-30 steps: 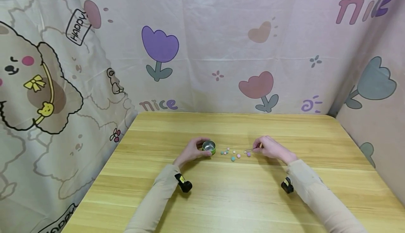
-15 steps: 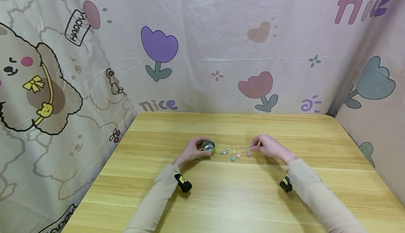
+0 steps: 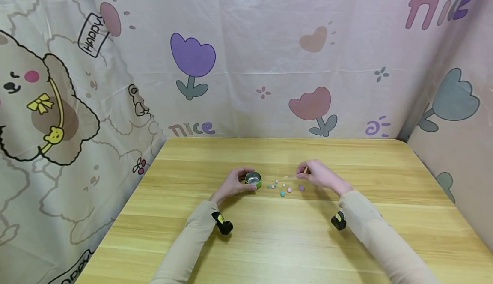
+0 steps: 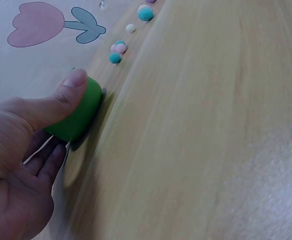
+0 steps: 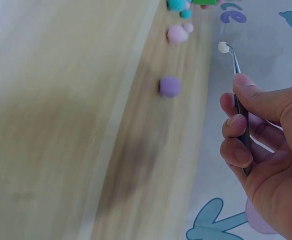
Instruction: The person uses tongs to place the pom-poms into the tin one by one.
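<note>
My left hand (image 3: 234,183) grips a small round green tin (image 3: 253,181), thumb on the near side and fingers behind it. The tin stands upright on the table with its silvery inside facing up. In the left wrist view the thumb presses the tin's green wall (image 4: 81,116). My right hand (image 3: 319,174) pinches a pair of tweezers (image 5: 241,112) between thumb and fingers. Their bent tips clasp a small white pom-pom (image 5: 223,47), raised over the table. Below the right hand lies a purple pom-pom (image 3: 301,187).
Several pink, blue and white pom-poms lie between the hands, among them a larger blue pom-pom (image 3: 283,193) and a pink pom-pom (image 3: 289,190). The wooden table (image 3: 254,241) ends at a printed cloth backdrop (image 3: 246,61) behind and at both sides.
The right hand has lifted the white pom-pom off the table with the tweezers and moved left and up with it. The left hand and the tin have stayed in place.
</note>
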The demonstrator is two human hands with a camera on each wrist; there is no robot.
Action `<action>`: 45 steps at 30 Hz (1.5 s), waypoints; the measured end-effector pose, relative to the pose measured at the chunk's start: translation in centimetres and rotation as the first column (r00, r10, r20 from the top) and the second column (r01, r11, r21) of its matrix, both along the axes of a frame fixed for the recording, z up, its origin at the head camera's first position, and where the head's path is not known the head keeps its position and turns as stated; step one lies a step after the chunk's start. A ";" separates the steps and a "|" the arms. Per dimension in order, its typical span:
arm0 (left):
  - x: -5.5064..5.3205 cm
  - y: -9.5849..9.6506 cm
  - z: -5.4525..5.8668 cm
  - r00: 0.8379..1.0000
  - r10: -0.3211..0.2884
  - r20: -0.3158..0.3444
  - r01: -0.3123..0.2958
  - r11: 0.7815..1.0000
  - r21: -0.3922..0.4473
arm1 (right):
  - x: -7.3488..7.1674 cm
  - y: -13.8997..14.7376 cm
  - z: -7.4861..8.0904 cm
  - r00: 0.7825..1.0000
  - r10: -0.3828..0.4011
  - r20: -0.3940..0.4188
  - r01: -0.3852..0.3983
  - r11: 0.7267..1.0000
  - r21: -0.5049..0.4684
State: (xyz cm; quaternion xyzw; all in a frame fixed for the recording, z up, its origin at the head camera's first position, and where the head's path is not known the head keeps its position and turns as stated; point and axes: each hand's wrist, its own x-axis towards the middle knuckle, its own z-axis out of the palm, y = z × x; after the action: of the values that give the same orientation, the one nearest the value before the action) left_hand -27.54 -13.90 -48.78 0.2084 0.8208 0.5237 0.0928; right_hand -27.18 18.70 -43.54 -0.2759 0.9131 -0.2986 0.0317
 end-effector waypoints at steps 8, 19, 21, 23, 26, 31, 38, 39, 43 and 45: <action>0.1 -0.1 0.3 1.000 0.003 0.004 -0.003 1.000 -0.021 | -0.2 -1.6 0.5 1.000 0.015 -0.015 -0.015 1.000 -0.009; 0.2 -0.1 0.3 1.000 0.013 0.014 -0.013 1.000 -0.014 | -0.6 -3.9 0.7 0.999 0.036 -0.024 -0.037 0.999 -0.028; 0.2 -0.1 0.2 1.000 0.014 0.019 -0.014 1.000 -0.006 | -0.7 -4.3 0.7 0.999 0.043 -0.027 -0.044 0.999 -0.032; 0.2 -0.1 0.2 1.000 0.012 0.020 -0.012 1.000 -0.003 | -0.9 -4.7 0.7 0.998 0.047 -0.033 -0.048 0.998 -0.033; 0.3 -0.1 0.3 1.000 0.009 0.019 -0.009 1.000 -0.007 | -1.0 -5.4 0.5 0.998 0.048 -0.038 -0.049 0.998 -0.033; 0.3 -0.1 0.4 1.000 0.009 0.013 -0.009 1.000 -0.021 | -1.2 -6.2 0.3 0.997 0.068 -0.047 -0.070 0.997 -0.037; 0.2 0.1 0.3 1.000 0.018 0.023 -0.018 1.000 -0.014 | -1.3 -7.0 0.3 0.995 0.100 -0.025 -0.101 0.993 -0.054; 0.2 0.1 0.2 1.000 0.018 0.024 -0.017 1.000 -0.017 | -1.3 -7.1 0.3 0.994 0.102 -0.023 -0.103 0.993 -0.055; 0.2 0.1 0.2 1.000 0.013 0.015 -0.013 1.000 -0.023 | -1.4 -7.6 0.2 0.995 0.103 -0.004 -0.103 0.993 -0.056; 0.3 0.1 0.2 1.000 0.010 0.015 -0.009 1.000 -0.017 | -1.5 -7.9 0.1 0.995 0.101 0.010 -0.100 0.993 -0.056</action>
State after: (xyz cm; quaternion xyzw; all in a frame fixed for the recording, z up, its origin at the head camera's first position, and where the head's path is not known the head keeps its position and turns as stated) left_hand -27.27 -13.80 -48.55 0.1997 0.8253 0.5189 0.0983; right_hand -28.67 10.80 -43.41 -0.3205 0.8892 -0.3234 0.0448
